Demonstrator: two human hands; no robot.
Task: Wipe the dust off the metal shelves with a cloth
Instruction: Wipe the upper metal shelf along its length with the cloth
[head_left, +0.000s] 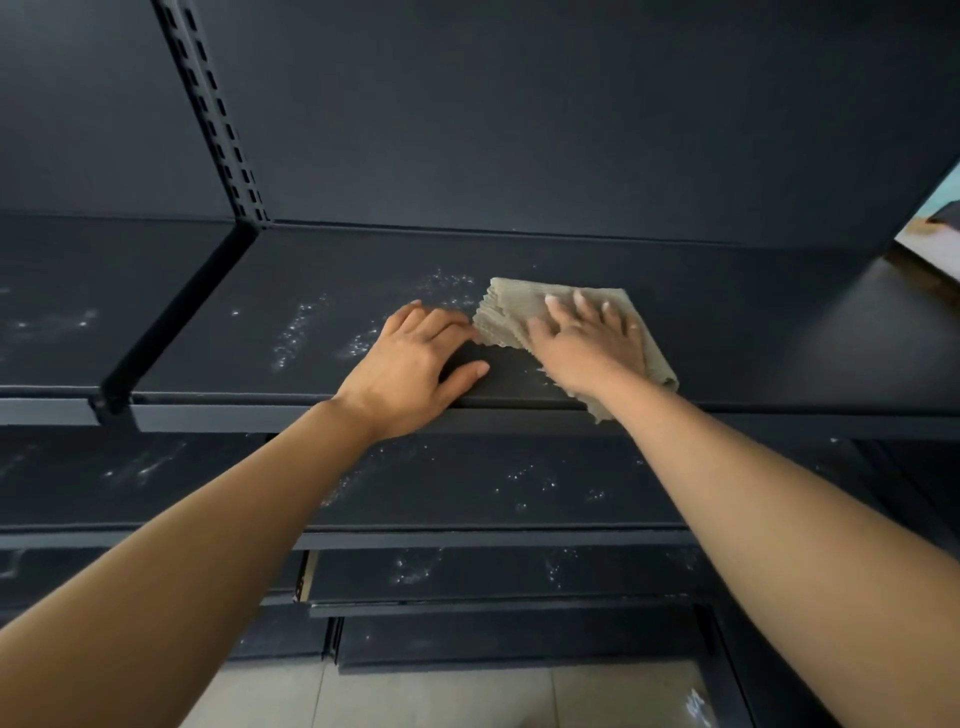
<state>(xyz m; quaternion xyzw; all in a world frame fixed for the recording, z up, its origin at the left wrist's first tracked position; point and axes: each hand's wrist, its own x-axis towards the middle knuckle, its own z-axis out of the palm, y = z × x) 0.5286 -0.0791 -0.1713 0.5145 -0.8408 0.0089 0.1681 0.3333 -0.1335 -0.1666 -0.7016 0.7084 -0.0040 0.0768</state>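
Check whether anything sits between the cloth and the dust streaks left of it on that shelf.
Yes: the left hand rests on the shelf right at the left edge of the cloth, between it and the dust streaks farther left. The right hand presses flat on the cloth.

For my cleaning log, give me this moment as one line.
step: wiping upper shelf | right hand: flat on cloth | left hand: resting on shelf | dust: specks left of cloth
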